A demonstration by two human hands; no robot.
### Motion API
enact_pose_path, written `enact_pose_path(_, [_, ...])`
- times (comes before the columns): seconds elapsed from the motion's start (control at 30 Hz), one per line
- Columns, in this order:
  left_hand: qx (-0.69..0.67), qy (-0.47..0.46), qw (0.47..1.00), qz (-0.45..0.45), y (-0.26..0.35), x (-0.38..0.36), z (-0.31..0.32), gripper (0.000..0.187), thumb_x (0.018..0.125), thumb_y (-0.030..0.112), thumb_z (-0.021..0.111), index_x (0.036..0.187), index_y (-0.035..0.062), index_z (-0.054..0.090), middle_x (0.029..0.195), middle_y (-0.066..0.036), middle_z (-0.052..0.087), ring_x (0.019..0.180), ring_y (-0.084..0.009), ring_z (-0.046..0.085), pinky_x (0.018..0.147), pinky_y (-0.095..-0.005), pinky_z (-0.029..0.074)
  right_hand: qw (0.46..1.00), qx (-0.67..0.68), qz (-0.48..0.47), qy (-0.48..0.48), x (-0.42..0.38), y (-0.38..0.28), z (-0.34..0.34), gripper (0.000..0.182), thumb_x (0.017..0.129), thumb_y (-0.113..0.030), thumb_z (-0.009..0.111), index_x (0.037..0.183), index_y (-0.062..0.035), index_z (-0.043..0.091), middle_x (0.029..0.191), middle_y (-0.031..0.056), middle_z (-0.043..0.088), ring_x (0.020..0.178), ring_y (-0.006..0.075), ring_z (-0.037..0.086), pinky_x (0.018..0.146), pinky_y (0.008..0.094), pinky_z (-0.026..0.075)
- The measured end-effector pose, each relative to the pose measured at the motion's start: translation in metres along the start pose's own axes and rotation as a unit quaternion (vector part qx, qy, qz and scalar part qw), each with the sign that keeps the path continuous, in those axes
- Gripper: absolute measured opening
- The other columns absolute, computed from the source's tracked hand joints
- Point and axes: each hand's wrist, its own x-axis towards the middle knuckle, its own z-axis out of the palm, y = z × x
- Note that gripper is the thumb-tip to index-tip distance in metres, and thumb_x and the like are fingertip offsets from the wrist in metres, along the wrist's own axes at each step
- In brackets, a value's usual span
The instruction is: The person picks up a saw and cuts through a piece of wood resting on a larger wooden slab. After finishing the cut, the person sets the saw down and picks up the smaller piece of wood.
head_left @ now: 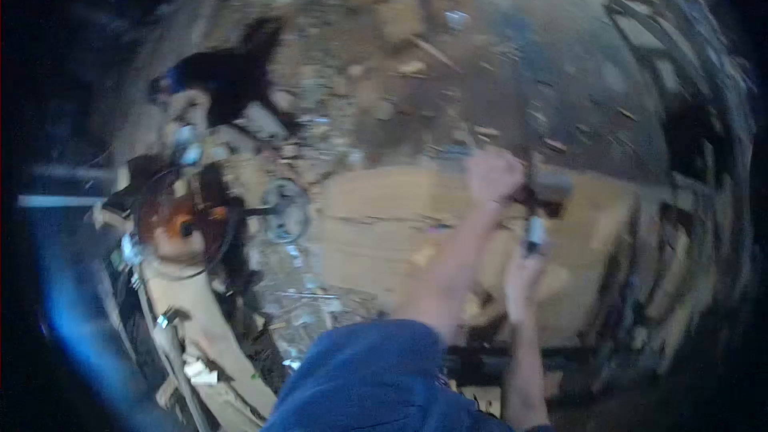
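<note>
Both my hands are over a pale wooden board, and motion blurs the details. My left hand is closed in a fist at the far edge of the board; what it grips, if anything, is hidden. Nearer to me, my right hand is wrapped round a whitish object with a dark end, perhaps a handle; its kind cannot be made out. A dark brown block-like piece lies just beyond that object, beside my left fist.
Wood scraps and shavings litter the ground beyond the board. On the left are an orange-brown round wheel-like part, a smaller grey wheel, a black shape and a curved pale plank. Dark frame-like pieces stand at the right.
</note>
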Motion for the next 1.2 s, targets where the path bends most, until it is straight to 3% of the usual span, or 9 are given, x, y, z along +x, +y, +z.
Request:
enact_pose_path(0.07, [-0.036, 0.274, 0.959, 0.062, -0.009, -0.002, 0.037, 0.024, 0.08, 0.029, 0.055, 0.076, 0.009, 0.067, 0.077, -0.014, 0.061, 0.074, -0.0322, 0.057, 0.063, -0.0488, 0.044, 0.999, 0.022, 0.024, -0.021, -0.014, -0.019, -0.009, 0.04, 0.1, -0.021, 0.055, 0.132, 0.0016, 0.048, 0.111, 0.0198, 0.066, 0.096, 0.0296, 0.063, 0.084, 0.0396, 0.048])
enact_pose_path(0.13, [-0.072, 0.142, 0.987, 0.011, -0.001, -0.006, 0.022, 0.025, 0.084, 0.029, 0.054, 0.088, 0.0087, 0.067, 0.095, -0.013, 0.06, 0.095, -0.0329, 0.054, 0.08, -0.0468, 0.042, 0.995, -0.057, -0.04, 0.077, -0.048, 0.031, -0.02, 0.044, 0.1, -0.021, 0.053, 0.136, 0.0026, 0.044, 0.117, 0.022, 0.063, 0.103, 0.0328, 0.063, 0.09, 0.0409, 0.048])
enact_pose_path(0.23, [-0.065, 0.157, 0.985, 0.032, -0.005, -0.005, 0.026, 0.024, 0.084, 0.029, 0.054, 0.085, 0.0092, 0.067, 0.093, -0.012, 0.06, 0.093, -0.0323, 0.053, 0.078, -0.0463, 0.042, 0.973, -0.197, -0.087, 0.08, -0.086, 0.073, -0.053, 0.048, 0.101, -0.023, 0.051, 0.139, 0.0051, 0.04, 0.126, 0.0269, 0.058, 0.115, 0.0358, 0.059, 0.095, 0.0434, 0.046])
enact_pose_path(0.57, [-0.04, 0.207, 0.977, 0.031, -0.001, -0.008, 0.023, 0.019, 0.083, 0.027, 0.057, 0.079, 0.0104, 0.066, 0.088, -0.011, 0.059, 0.088, -0.0307, 0.055, 0.073, -0.0454, 0.043, 0.998, -0.058, 0.004, -0.012, -0.035, 0.017, -0.035, 0.045, 0.1, -0.019, 0.052, 0.138, 0.0042, 0.043, 0.122, 0.0267, 0.057, 0.11, 0.0329, 0.06, 0.095, 0.0407, 0.046])
enact_pose_path(0.67, [-0.044, 0.132, 0.99, 0.015, -0.001, -0.009, 0.017, 0.025, 0.087, 0.03, 0.053, 0.088, 0.0101, 0.067, 0.097, -0.013, 0.06, 0.097, -0.0308, 0.053, 0.082, -0.0458, 0.04, 0.945, -0.218, -0.209, 0.126, -0.079, 0.062, -0.052, 0.041, 0.098, -0.03, 0.055, 0.123, 0.0023, 0.055, 0.098, 0.024, 0.065, 0.088, 0.0383, 0.065, 0.079, 0.0443, 0.051])
enact_pose_path(0.8, [-0.035, 0.131, 0.99, 0.029, -0.005, -0.009, 0.016, 0.027, 0.086, 0.032, 0.052, 0.09, 0.01, 0.068, 0.096, -0.012, 0.062, 0.095, -0.0306, 0.056, 0.081, -0.0467, 0.043, 0.987, -0.08, -0.064, 0.126, -0.065, 0.016, -0.025, 0.039, 0.096, -0.029, 0.057, 0.114, 0.0064, 0.058, 0.092, 0.0253, 0.067, 0.085, 0.04, 0.065, 0.077, 0.0471, 0.05])
enact_pose_path(0.87, [-0.014, 0.112, 0.993, 0.024, -0.005, -0.007, 0.019, 0.029, 0.086, 0.032, 0.05, 0.09, 0.01, 0.069, 0.096, -0.012, 0.063, 0.092, -0.0311, 0.058, 0.08, -0.0473, 0.045, 0.995, -0.095, -0.006, -0.005, -0.013, 0.03, -0.017, 0.037, 0.096, -0.028, 0.057, 0.115, 0.0042, 0.057, 0.089, 0.0273, 0.066, 0.085, 0.0424, 0.065, 0.073, 0.049, 0.049])
enact_pose_path(0.93, [0.001, 0.1, 0.995, 0.01, 0.001, -0.006, 0.016, 0.03, 0.086, 0.032, 0.049, 0.09, 0.0104, 0.069, 0.096, -0.012, 0.063, 0.09, -0.032, 0.059, 0.079, -0.0474, 0.046, 0.979, -0.166, -0.076, 0.089, -0.008, 0.036, -0.009, 0.034, 0.096, -0.028, 0.057, 0.111, 0.0025, 0.055, 0.089, 0.029, 0.064, 0.085, 0.045, 0.063, 0.071, 0.0501, 0.047])
enact_pose_path(1.2, [0.017, 0.174, 0.984, 0.018, 0.0, -0.007, 0.028, 0.026, 0.085, 0.031, 0.052, 0.084, 0.0125, 0.07, 0.091, -0.011, 0.064, 0.087, -0.0312, 0.058, 0.075, -0.0456, 0.045, 0.983, -0.148, -0.092, 0.05, -0.112, 0.03, -0.075, 0.025, 0.092, -0.019, 0.065, 0.105, -0.0006, 0.054, 0.086, 0.0245, 0.064, 0.078, 0.0425, 0.065, 0.064, 0.0495, 0.05])
